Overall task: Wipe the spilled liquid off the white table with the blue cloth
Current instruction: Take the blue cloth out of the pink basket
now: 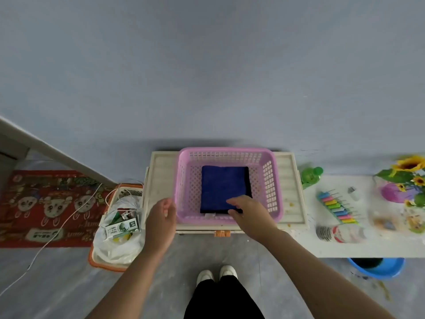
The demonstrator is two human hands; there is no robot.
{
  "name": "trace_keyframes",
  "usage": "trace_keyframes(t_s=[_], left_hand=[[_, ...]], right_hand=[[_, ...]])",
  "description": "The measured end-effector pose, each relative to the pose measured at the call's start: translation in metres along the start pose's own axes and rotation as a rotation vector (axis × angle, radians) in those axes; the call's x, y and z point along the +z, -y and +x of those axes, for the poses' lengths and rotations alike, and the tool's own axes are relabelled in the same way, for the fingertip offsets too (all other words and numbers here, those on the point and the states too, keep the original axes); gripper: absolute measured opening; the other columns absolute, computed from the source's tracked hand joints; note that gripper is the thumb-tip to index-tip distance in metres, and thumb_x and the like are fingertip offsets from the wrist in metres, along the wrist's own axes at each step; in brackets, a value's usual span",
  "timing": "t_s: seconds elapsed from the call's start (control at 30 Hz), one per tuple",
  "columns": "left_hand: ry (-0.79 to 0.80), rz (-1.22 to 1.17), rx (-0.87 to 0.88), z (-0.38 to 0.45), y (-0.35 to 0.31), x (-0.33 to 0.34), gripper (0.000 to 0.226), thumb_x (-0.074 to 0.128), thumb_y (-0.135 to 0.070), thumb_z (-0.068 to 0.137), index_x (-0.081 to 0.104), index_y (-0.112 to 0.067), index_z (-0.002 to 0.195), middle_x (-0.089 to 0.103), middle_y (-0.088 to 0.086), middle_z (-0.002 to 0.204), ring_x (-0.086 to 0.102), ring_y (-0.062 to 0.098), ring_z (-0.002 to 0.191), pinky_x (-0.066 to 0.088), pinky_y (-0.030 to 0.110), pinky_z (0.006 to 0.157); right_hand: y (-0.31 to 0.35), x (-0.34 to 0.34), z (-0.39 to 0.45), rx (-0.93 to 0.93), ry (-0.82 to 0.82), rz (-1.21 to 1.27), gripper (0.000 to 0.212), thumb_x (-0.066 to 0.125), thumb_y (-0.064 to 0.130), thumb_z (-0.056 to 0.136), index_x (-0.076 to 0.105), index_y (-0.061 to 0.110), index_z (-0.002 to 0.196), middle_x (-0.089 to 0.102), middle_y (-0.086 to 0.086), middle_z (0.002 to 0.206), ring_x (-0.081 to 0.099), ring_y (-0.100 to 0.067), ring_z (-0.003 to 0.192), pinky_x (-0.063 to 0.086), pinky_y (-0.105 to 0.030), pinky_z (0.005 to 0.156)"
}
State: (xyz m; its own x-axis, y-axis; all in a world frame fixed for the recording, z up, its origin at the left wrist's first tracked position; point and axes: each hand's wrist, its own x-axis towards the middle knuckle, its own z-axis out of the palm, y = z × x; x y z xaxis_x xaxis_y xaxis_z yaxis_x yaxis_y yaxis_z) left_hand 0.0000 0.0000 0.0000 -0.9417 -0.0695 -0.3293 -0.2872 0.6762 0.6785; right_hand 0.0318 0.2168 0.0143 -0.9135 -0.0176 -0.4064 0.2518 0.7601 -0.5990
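Right now the blue cloth [224, 188] lies folded flat in the pink basket [271, 180] — soft, light and floppy, I'd judge, so it will likely unfold if you lift one layer. Your right hand [247, 211] is over its near edge, fingers spread, gripping nothing; pinch all the layers at that edge. Your left hand [161, 218] hangs open just beside the basket — use it to steady the rim.
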Motion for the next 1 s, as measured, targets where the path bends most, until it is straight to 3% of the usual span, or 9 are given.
trace_keyframes(t_s=[0.13,0.23,0.33,0.5,0.63,0.8,1.0], left_hand=[[-0.085,0.060,0.071,0.026,0.002,0.013,0.035,0.043,-0.023,0.096,0.052,-0.004,0.123,0.059,0.013,0.121,0.057,0.022,0.106,0.046,0.034,0.090],[-0.096,0.046,0.145,0.036,0.006,0.023,0.028,0.044,-0.021,0.095,0.054,-0.007,0.118,0.061,0.006,0.109,0.054,0.011,0.089,0.043,0.022,0.074],[-0.127,0.043,0.174,0.045,0.008,0.029,0.029,0.044,-0.020,0.095,0.052,-0.008,0.120,0.055,-0.005,0.101,0.051,0.008,0.085,0.039,0.011,0.067],[-0.160,0.031,0.153,0.049,0.012,0.036,0.028,0.042,-0.020,0.096,0.051,-0.010,0.121,0.053,-0.008,0.097,0.050,0.005,0.077,0.037,0.010,0.062],[-0.172,0.034,0.153,0.050,0.014,0.038,0.028,0.042,-0.020,0.096,0.050,-0.010,0.121,0.054,-0.007,0.093,0.048,-0.005,0.070,0.035,0.008,0.057],[-0.178,0.040,0.151,0.050,0.016,0.041,0.030,0.040,-0.022,0.097,0.048,-0.010,0.123,0.056,-0.003,0.091,0.054,0.011,0.073,0.036,0.012,0.056],[-0.179,0.042,0.137,0.051,0.015,0.040,0.030,0.040,-0.023,0.097,0.048,-0.011,0.123,0.054,-0.006,0.093,0.049,-0.002,0.070,0.036,0.008,0.056]], right_hand=[[-0.012,0.010,0.031,-0.011,0.111,-0.219,0.043,0.046,0.032,0.095,0.042,0.025,0.137,0.044,0.004,0.137,0.041,-0.016,0.123,0.042,-0.031,0.094],[-0.021,0.021,0.046,-0.058,0.159,-0.341,0.046,0.047,0.034,0.094,0.039,0.025,0.138,0.042,0.002,0.138,0.038,-0.018,0.125,0.040,-0.032,0.096],[-0.027,0.026,0.059,-0.120,0.171,-0.422,0.051,0.051,0.040,0.091,0.037,0.027,0.139,0.039,0.001,0.136,0.035,-0.019,0.123,0.040,-0.034,0.096],[-0.034,0.025,0.075,-0.249,0.176,-0.559,0.053,0.055,0.042,0.087,0.036,0.031,0.135,0.034,-0.001,0.131,0.034,-0.021,0.118,0.043,-0.035,0.089],[-0.036,0.027,0.080,-0.323,0.194,-0.660,0.051,0.050,0.038,0.091,0.030,0.027,0.137,0.032,-0.004,0.136,0.034,-0.024,0.120,0.044,-0.035,0.087],[-0.032,0.027,0.083,-0.464,0.170,-0.804,0.039,0.043,0.011,0.094,0.039,0.008,0.132,0.044,-0.011,0.129,0.043,-0.027,0.111,0.044,-0.033,0.075],[-0.027,0.028,0.087,-0.343,0.077,-0.657,0.024,0.036,0.009,0.094,0.045,0.007,0.116,0.053,-0.011,0.115,0.049,-0.026,0.102,0.042,-0.033,0.080]])
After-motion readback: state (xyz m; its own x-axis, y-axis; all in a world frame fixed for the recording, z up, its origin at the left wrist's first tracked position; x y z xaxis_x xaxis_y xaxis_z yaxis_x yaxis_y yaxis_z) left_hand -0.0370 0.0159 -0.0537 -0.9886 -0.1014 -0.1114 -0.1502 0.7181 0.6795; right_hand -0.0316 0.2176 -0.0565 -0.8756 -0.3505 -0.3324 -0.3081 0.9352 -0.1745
